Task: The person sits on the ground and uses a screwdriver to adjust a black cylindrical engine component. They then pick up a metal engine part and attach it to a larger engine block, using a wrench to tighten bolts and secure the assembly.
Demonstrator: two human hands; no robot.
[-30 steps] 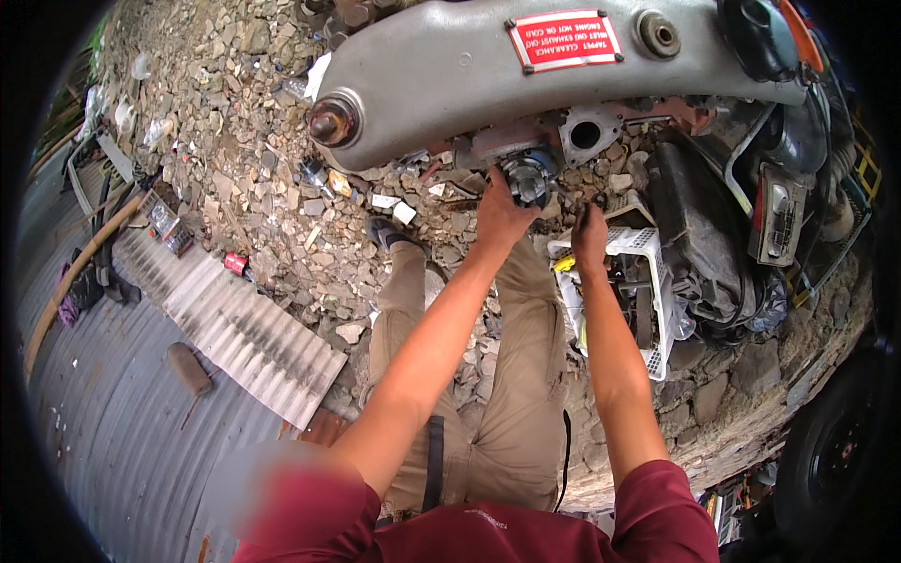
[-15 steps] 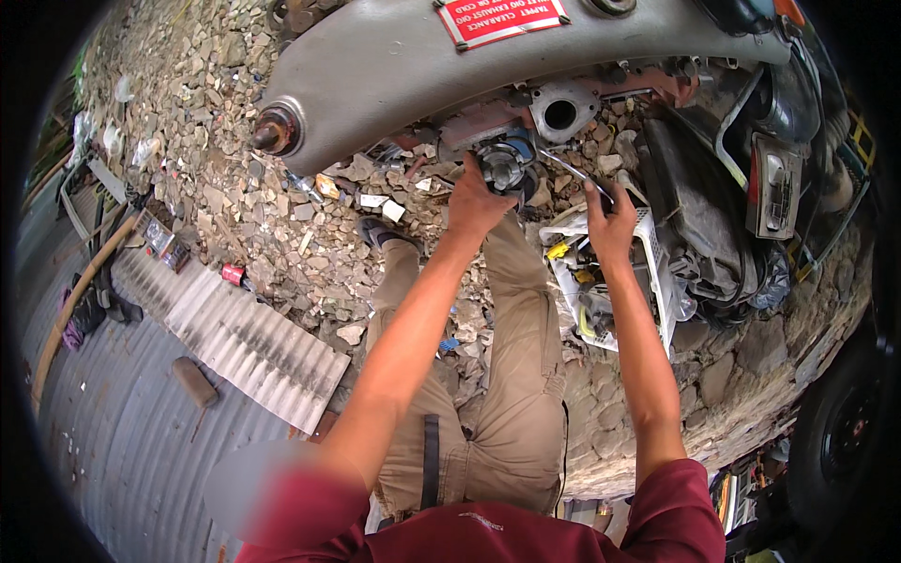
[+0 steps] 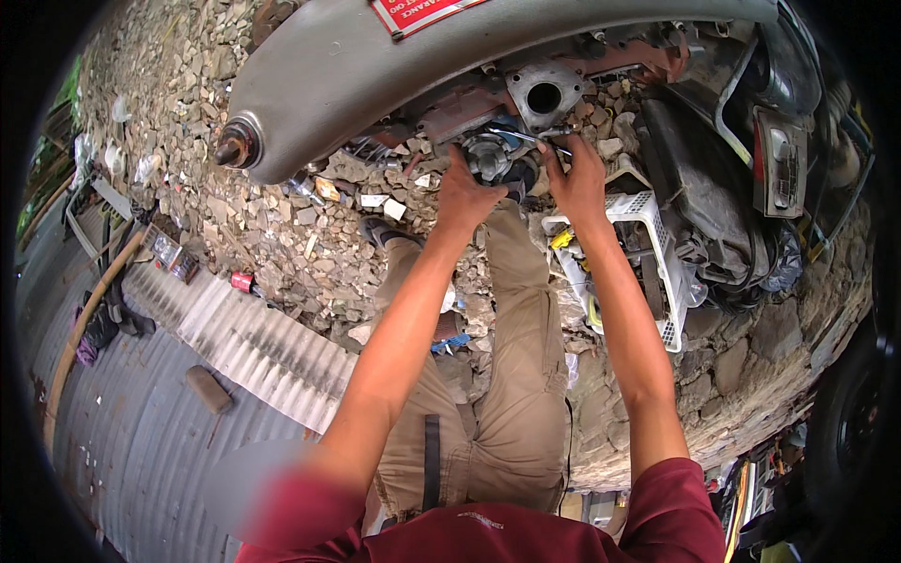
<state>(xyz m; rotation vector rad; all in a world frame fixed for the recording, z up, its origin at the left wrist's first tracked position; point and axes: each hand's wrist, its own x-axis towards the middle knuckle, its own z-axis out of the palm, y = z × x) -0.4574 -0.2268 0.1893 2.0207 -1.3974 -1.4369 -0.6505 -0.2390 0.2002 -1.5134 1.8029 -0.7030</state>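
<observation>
My left hand [image 3: 464, 195] grips the near side of a round grey metal engine part [image 3: 487, 159] beneath the long grey engine cover [image 3: 357, 80]. Its thumb and fingers are wrapped about the part's lower edge. In my right hand [image 3: 579, 183] is a slim shiny wrench [image 3: 522, 135], held near its right end. The wrench's left end lies over the top of the round part; whether it sits on a nut cannot be made out. Just above is a metal flange [image 3: 569, 91] with a dark round hole, joined to a rusty red manifold [image 3: 460, 117].
A white plastic basket [image 3: 672, 324] with tools and parts stands by my right forearm. Beyond it lie a large black part [image 3: 690, 169] and a lamp unit [image 3: 779, 159]. Loose stones [image 3: 216, 188] cover the ground; corrugated sheets [image 3: 244, 338] lie at left.
My right hand has moved left and up, bringing the wrench over the round part. My left hand keeps its hold. The view has shifted a little, so the engine cover sits higher and further left.
</observation>
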